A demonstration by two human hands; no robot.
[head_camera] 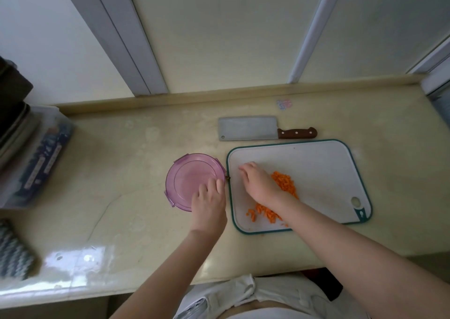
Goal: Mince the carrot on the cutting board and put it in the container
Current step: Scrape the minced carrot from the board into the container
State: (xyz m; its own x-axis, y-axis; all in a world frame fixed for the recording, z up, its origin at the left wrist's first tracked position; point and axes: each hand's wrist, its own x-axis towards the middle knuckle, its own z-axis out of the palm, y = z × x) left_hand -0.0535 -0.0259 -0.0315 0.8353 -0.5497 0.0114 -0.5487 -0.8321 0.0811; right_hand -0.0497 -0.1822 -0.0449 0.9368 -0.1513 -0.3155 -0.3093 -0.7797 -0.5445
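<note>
At far left a clear storage box [31,157] stands on the counter [121,172], outside the work area. The pink container [190,179] sits just left of the cutting board [321,167], and no carrot shows in it. My left hand [209,204] rests on its near right rim to steady it; whether the fingers clasp the rim, I cannot tell. My right hand [258,184] lies palm down on the board, fingers extended, against the minced carrot [285,184], all of which is on the board. The cleaver [250,128] lies on the counter behind the board.

Step in hand, as I judge it: mincing done, transfer starting. Next move: gather the pile, keep the container steady at the board edge, avoid spilling onto the counter.
</note>
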